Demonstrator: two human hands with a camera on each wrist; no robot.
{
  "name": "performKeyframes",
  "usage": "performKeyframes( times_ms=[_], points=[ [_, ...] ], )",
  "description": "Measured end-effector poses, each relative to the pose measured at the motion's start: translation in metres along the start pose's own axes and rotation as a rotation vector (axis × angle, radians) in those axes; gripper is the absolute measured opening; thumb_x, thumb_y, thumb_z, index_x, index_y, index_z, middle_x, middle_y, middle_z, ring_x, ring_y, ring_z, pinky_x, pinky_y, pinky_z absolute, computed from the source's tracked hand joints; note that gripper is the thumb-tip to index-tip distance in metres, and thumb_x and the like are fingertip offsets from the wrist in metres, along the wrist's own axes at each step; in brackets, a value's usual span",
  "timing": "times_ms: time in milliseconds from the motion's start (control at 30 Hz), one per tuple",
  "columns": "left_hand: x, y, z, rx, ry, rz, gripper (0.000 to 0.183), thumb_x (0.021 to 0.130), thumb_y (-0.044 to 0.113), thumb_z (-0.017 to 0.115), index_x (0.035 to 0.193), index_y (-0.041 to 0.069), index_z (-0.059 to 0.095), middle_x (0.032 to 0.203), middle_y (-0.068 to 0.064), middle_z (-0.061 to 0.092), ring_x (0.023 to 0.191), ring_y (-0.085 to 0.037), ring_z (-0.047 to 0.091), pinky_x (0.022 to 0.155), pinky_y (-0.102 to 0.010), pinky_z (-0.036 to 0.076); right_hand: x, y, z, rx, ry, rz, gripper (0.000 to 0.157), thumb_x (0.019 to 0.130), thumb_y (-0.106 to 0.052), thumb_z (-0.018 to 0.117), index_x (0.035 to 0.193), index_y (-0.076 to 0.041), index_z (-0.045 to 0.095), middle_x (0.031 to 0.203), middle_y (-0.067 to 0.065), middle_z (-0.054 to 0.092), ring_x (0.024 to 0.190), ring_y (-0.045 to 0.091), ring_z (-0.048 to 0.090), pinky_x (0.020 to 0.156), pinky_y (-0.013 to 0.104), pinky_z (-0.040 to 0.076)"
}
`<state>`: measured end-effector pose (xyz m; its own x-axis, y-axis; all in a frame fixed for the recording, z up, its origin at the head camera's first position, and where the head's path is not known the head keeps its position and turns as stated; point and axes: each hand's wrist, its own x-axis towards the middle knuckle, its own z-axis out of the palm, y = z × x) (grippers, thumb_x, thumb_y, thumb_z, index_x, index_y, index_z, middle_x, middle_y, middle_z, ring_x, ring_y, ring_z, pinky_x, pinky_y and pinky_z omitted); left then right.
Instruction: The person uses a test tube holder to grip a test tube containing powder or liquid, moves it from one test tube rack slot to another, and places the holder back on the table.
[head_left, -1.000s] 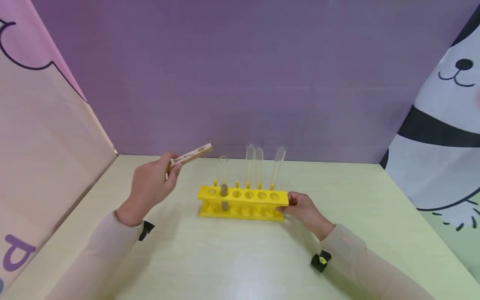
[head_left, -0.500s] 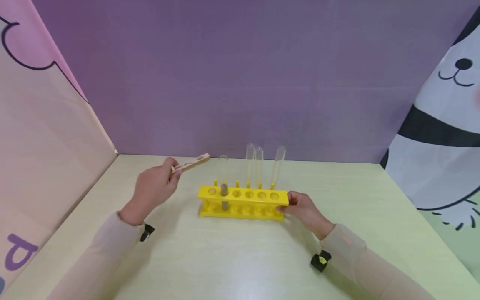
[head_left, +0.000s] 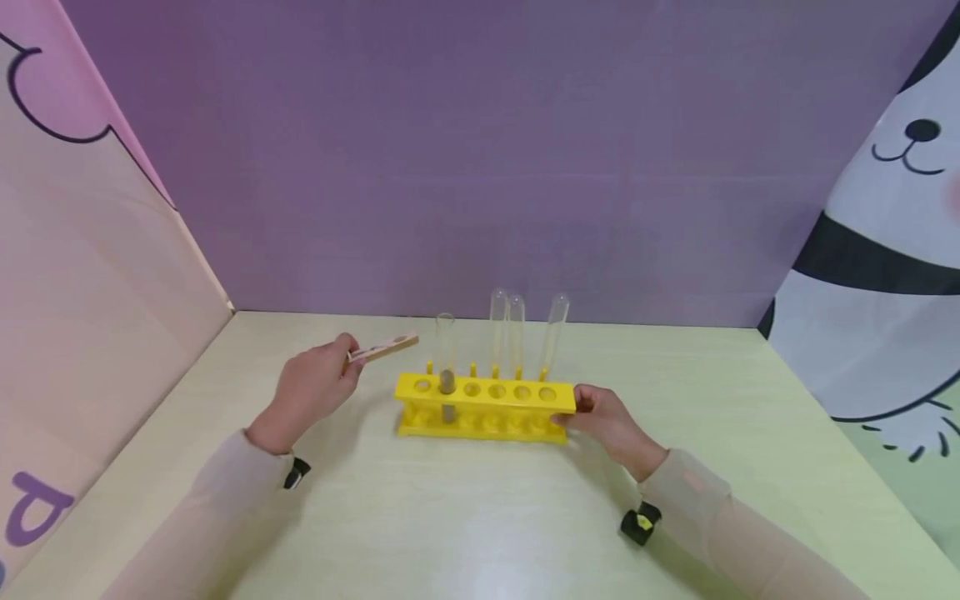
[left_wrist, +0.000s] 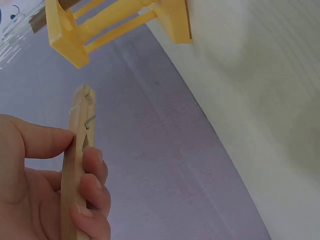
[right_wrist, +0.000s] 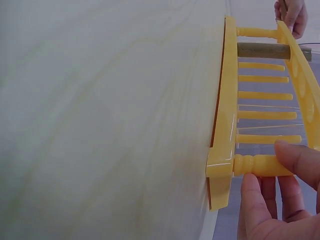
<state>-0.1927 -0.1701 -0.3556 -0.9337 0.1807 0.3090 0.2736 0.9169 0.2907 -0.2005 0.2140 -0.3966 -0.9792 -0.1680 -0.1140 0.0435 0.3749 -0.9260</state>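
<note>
My left hand [head_left: 315, 385] grips a wooden test tube clamp [left_wrist: 77, 155], its tip pointing right toward the rack, left of the tubes. A metal spring shows on the clamp in the left wrist view. The yellow test tube rack [head_left: 483, 393] stands on the table, and my right hand [head_left: 609, 423] holds its right end post [right_wrist: 260, 165] between thumb and fingers. In the rack's second hole from the left stands an upright glass test tube [head_left: 447, 382] with grey-brown contents. Several clear test tubes [head_left: 557, 333] sit upside down on pegs along the rack's back.
The pale table [head_left: 480, 517] reaches back to a purple backdrop [head_left: 480, 167]. A panel with a panda print [head_left: 885, 275] stands on the right, and a pale printed panel [head_left: 90, 275] on the left.
My left hand has lowered the clamp and brought it slightly right, so it now lies flatter beside the filled tube's top. My right hand and the rack have stayed in place.
</note>
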Motion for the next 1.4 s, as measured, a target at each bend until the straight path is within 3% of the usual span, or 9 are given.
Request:
performKeyframes(
  times_ms=[333, 667, 967, 1400],
  points=[
    [0.001, -0.006, 0.011, -0.008, -0.130, -0.063, 0.019, 0.092, 0.019, 0.057, 0.099, 0.002, 0.058, 0.065, 0.000, 0.052, 0.052, -0.016, 0.043, 0.047, -0.029, 0.035, 0.000, 0.001, 0.000, 0.007, -0.002, -0.006, 0.019, 0.080, 0.000, 0.072, 0.089, 0.003, 0.056, 0.099, 0.008, 0.066, 0.079, 0.017, 0.053, 0.072, 0.028, 0.050],
    [0.005, -0.013, 0.021, -0.018, -0.130, -0.064, 0.018, 0.089, 0.016, 0.058, 0.097, 0.000, 0.060, 0.072, -0.003, 0.055, 0.055, -0.017, 0.045, 0.049, -0.029, 0.036, 0.000, 0.001, 0.001, -0.016, 0.010, 0.012, 0.020, 0.080, -0.002, 0.073, 0.089, 0.002, 0.056, 0.100, 0.008, 0.066, 0.079, 0.018, 0.052, 0.071, 0.028, 0.049],
    [0.005, -0.019, 0.034, 0.009, -0.173, -0.059, 0.018, 0.089, 0.017, 0.056, 0.096, 0.001, 0.061, 0.078, -0.005, 0.058, 0.060, -0.017, 0.048, 0.052, -0.031, 0.039, 0.001, 0.001, 0.000, -0.014, 0.000, 0.007, 0.019, 0.080, -0.002, 0.072, 0.087, 0.001, 0.055, 0.099, 0.007, 0.065, 0.080, 0.019, 0.051, 0.071, 0.029, 0.048],
    [0.008, -0.017, 0.042, 0.029, -0.300, -0.094, 0.017, 0.090, 0.016, 0.055, 0.096, 0.001, 0.059, 0.077, -0.005, 0.055, 0.062, -0.019, 0.047, 0.053, -0.030, 0.038, 0.002, 0.001, 0.000, -0.013, 0.001, 0.012, 0.020, 0.080, -0.002, 0.072, 0.093, 0.002, 0.057, 0.101, 0.008, 0.066, 0.080, 0.018, 0.052, 0.072, 0.028, 0.049]
  ],
)
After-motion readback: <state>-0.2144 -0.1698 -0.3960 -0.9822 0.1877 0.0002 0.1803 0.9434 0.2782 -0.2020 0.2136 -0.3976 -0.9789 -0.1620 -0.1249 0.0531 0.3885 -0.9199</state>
